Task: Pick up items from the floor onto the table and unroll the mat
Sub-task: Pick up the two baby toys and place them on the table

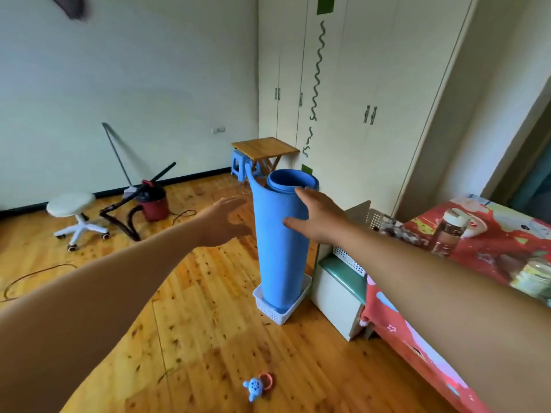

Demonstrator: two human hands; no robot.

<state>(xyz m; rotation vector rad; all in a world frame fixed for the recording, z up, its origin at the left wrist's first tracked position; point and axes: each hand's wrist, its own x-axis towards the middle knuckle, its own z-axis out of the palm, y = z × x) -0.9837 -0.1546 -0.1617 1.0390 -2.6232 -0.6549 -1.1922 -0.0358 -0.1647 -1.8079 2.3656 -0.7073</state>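
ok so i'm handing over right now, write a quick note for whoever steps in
Hands: the left hand is open and empty, reaching toward the mat but short of it. The right hand is open and spread at the mat's upper part, with no grip closed yet.
Things: the blue mat is rolled up, standing upright in a white basket on the floor. The blue toy lies on the floor nearer the camera.
Done: nothing this view confirms.
Left: put the toy on the table, then lift the mat out and unroll it.
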